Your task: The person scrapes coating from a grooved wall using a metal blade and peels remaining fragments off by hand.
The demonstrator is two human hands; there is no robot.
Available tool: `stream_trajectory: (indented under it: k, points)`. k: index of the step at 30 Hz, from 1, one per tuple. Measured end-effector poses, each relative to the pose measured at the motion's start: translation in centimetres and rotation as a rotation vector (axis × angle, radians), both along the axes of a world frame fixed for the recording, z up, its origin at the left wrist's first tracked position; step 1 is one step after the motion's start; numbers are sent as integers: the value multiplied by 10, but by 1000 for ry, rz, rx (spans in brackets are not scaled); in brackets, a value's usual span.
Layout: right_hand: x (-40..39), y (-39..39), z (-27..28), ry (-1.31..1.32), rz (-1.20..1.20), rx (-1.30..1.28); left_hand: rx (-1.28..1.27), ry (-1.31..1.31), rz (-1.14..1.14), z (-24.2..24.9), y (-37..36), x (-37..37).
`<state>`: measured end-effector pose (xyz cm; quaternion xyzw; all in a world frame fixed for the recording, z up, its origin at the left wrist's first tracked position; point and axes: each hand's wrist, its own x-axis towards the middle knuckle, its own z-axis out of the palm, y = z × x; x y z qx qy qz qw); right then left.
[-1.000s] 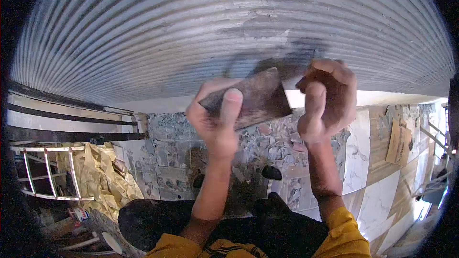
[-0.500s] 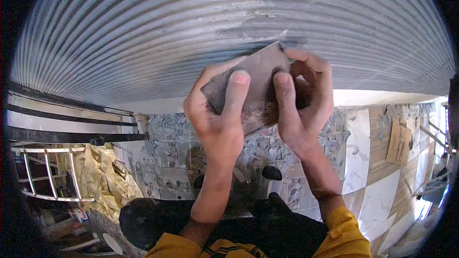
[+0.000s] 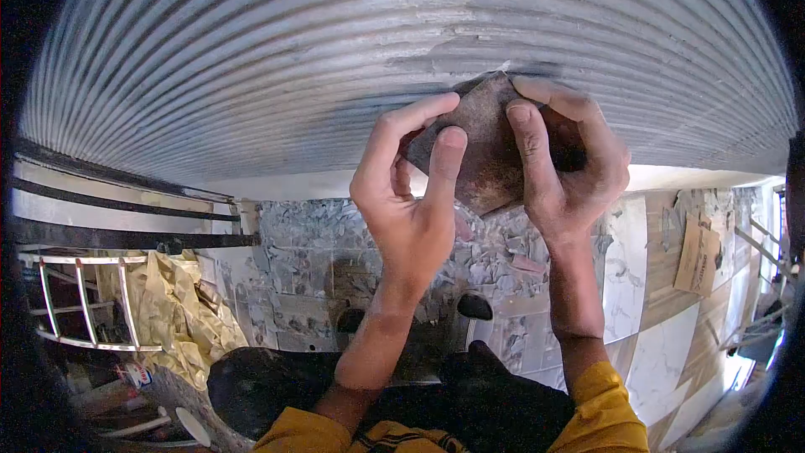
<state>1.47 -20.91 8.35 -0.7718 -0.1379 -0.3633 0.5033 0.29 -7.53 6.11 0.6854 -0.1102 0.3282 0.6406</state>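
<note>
A worn, grey-brown flat sheet (image 3: 482, 138) is held between both hands, tilted, with its upper corner close to the ribbed grey wall surface (image 3: 402, 33). My left hand (image 3: 415, 176) grips its left side, thumb on the face and index finger at the upper edge. My right hand (image 3: 574, 159) pinches the right side, with the thumb on the face and the fingers curled around behind. What lies behind the sheet is hidden.
Grey scraps cover the tiled floor (image 3: 302, 243) below. Dark rails (image 3: 126, 236), a metal ladder-like frame (image 3: 84, 302) and crumpled yellowish paper (image 3: 180, 310) are at the left. Flattened cardboard (image 3: 698, 256) lies at the right.
The sheet and both hands have shifted to the right. The sheet has turned, and my left index finger now shows at its upper edge.
</note>
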Motion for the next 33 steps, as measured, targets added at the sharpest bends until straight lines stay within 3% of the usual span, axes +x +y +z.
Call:
stream_trajectory:
  k: [3,15,21,29,33]
  points:
    - [1,-1,1,-69,-29,-34,33,108,19,2,0,-3]
    - [-3,-5,19,47,-11,52,42,-30,-32,8,-5,-2]
    - [1,-15,26,32,32,-106,6,-14,-35,6,-10,-1]
    - [19,-29,29,-206,68,-363,-39,-49,-6,-6,-24,5]
    - [21,-31,27,-229,90,-354,-3,-99,20,-10,-28,8]
